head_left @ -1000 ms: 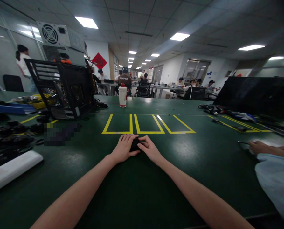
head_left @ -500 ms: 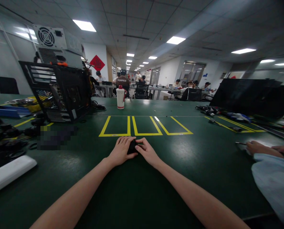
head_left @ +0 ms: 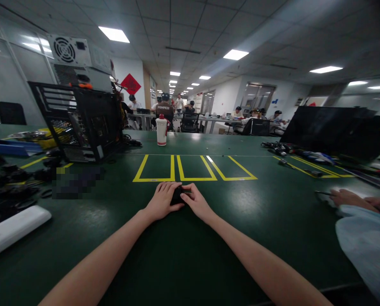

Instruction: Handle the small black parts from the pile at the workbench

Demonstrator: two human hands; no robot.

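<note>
My left hand (head_left: pixel 163 200) wraps over a small black object (head_left: pixel 177 194) on the green table, thumb on its near side and fingers across its top. At its right side my right hand (head_left: pixel 196 200) pinches the object's edge between thumb and forefinger. Most of the object is covered by my fingers, so its kind cannot be made out. Just beyond both hands, yellow tape outlines (head_left: pixel 196 179) mark the green table (head_left: pixel 183 263).
At left stand an open computer case (head_left: pixel 81 119) with a power supply (head_left: pixel 68 50) on top, dark parts (head_left: pixel 11 178) and a white bar (head_left: pixel 17 231). A white cup (head_left: pixel 161 131) stands ahead. At right are dark panels (head_left: pixel 330 131), cables (head_left: pixel 279 148) and another person's hand (head_left: pixel 349 199) with a thin tool.
My hands keep almost the same hold on the black object. The view has shifted very slightly.
</note>
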